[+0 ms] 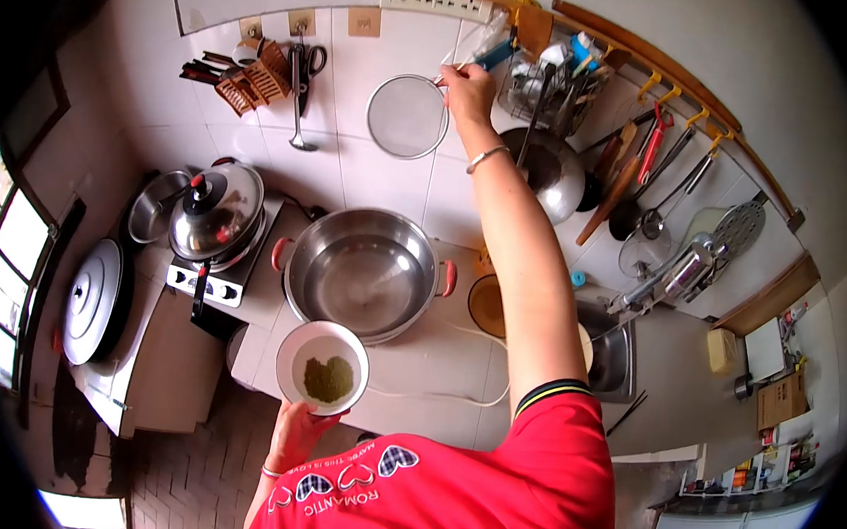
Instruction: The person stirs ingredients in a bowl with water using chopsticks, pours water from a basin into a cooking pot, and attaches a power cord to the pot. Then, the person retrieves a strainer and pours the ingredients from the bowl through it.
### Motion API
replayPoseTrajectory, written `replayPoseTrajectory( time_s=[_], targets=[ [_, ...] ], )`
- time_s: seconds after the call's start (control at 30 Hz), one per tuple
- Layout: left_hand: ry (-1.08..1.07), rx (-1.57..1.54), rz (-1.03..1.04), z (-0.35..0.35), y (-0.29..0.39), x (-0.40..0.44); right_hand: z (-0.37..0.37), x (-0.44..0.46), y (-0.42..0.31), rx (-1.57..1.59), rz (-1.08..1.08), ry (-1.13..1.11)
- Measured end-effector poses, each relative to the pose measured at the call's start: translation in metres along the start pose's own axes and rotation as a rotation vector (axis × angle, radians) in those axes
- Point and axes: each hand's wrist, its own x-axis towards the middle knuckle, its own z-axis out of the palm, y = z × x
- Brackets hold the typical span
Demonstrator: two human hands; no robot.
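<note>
My left hand (298,436) grips the underside of a white bowl (290,353), near the counter's front edge. Small green grains, perhaps mung beans, lie in the bowl (329,380). Stretched up toward the tiled wall, my right hand (469,93) has its fingers closed on the handle of a round mesh strainer (407,117). Whether the strainer still touches the wall I cannot tell. Between the two hands stands a wide steel pot (314,249) with red side handles, seemingly with clear liquid in it.
Left of the pot, a lidded pan (217,211) sits on a cooker (235,290). Ladles and a wok (554,180) hang on the right wall. Beyond my right arm is a sink (620,356). A white cord (436,396) crosses the counter (418,360).
</note>
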Motion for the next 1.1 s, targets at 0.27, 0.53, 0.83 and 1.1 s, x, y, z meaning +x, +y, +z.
replayPoseTrajectory(
  time_s=[0.27, 0.53, 0.83, 1.1],
  targets=[
    [0.001, 0.159, 0.015, -0.007, 0.008, 0.002, -0.12, -0.174, -0.049, -0.102, -0.206, -0.126],
    [-0.238, 0.197, -0.24, -0.025, 0.006, 0.019, -0.264, -0.413, -0.073, 0.0, 0.354, 0.352],
    [-0.544, 0.443, -0.572, -0.016, -0.022, 0.041, -0.239, -0.66, -0.149, -0.149, 0.708, 0.727],
    [-0.835, 0.482, -0.809, 0.03, -0.087, 0.0, -0.192, -0.74, -0.235, 0.188, 0.654, 0.764]
  ],
)
